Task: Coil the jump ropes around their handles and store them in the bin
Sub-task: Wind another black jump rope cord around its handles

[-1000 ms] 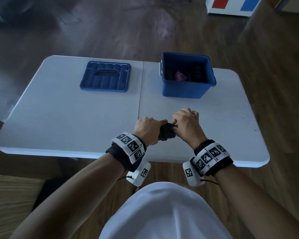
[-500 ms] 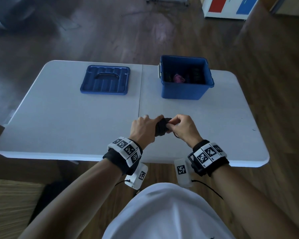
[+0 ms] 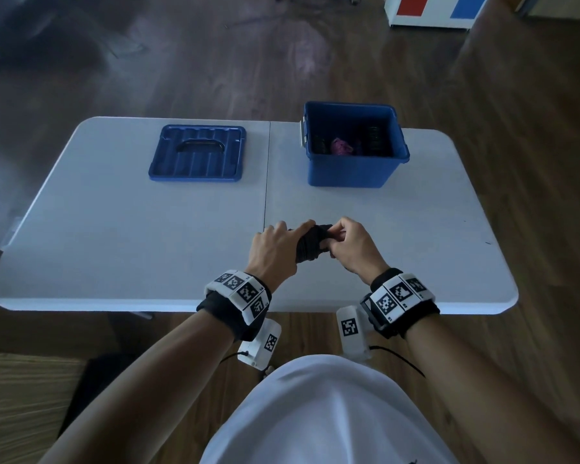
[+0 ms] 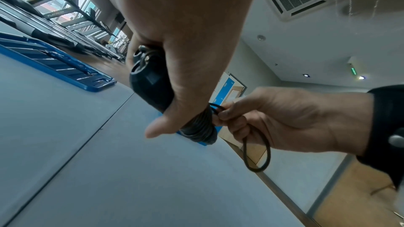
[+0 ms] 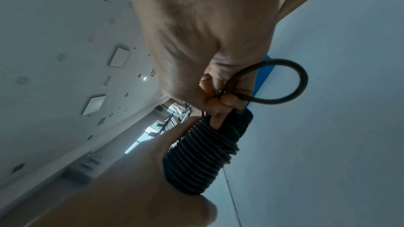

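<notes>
1. Looking down from the head view, the left hand point(image 3: 275, 252) grips a black jump rope point(image 3: 310, 244) already coiled round its handles, just above the near part of the white table point(image 3: 114, 249). The right hand point(image 3: 352, 249) meets it from the other side, fingers curled on the rope. Farther back stands the open blue bin point(image 3: 345, 170) with dark coils and something pink inside; its blue lid point(image 3: 198, 152) lies flat, well apart to the left.

2. Seen from the left wrist, the left hand point(image 4: 186, 40) is wrapped round the black handles point(image 4: 150, 85), thumb along the coils. The right hand point(image 4: 284, 118) pinches the rope beside the coils, and a small loose loop point(image 4: 258, 153) hangs below its fingers.

3. Seen from the right wrist, the right hand point(image 5: 207, 49) pinches the rope's end, which forms a round loop point(image 5: 284, 82) past the fingers point(image 5: 218, 106). Tight black coils point(image 5: 196, 158) cover the handles, clasped in the left hand point(image 5: 131, 179).
</notes>
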